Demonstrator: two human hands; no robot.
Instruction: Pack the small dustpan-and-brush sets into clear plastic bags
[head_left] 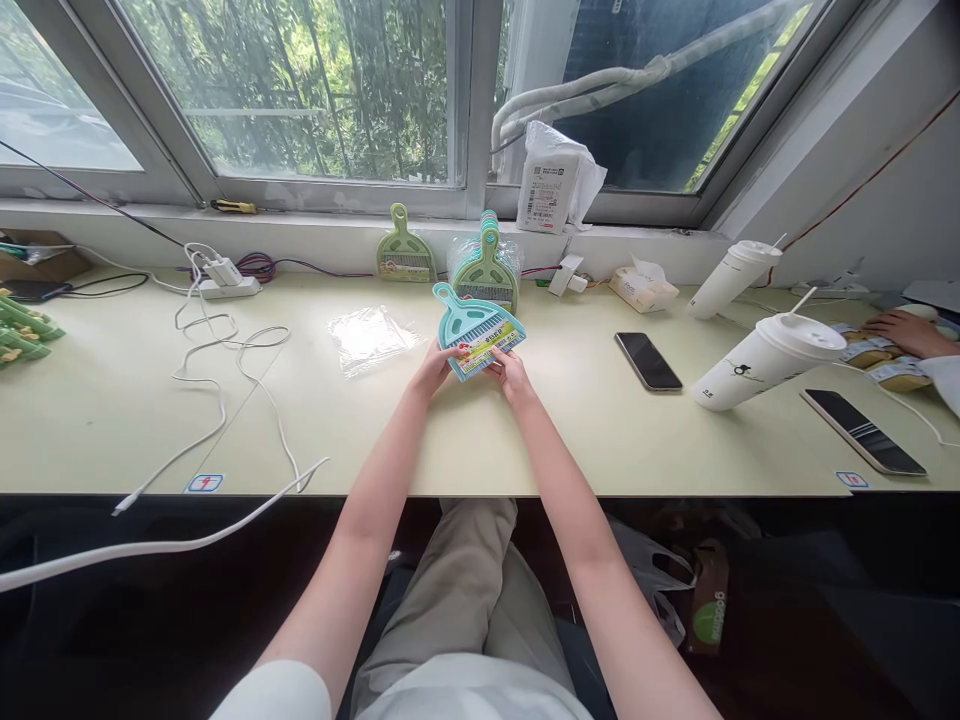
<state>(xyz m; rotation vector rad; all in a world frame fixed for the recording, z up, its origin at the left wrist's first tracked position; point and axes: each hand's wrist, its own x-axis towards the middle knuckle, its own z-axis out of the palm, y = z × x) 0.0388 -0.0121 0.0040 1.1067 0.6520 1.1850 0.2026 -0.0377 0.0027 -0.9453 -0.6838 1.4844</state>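
Between my two hands is a light-blue mini dustpan point(466, 322) with a brush in it and a printed yellow label, held tilted above the table. My left hand point(435, 368) grips its lower left edge, thumb on the front. My right hand point(511, 374) holds the lower right edge, fingertips at the label. Just behind it, a stack of green dustpans point(489, 262) in clear wrap leans against the wall. A single green dustpan point(405, 250) leans there too, further left. Clear plastic bags point(372, 340) lie flat to the left of my hands.
White cables point(217, 380) and a power strip point(229, 287) spread over the left side. To the right are a tissue pack point(643, 288), a phone point(648, 361), two white cups point(765, 362) and another phone point(862, 430). Another person's hand point(911, 330) rests at the far right.
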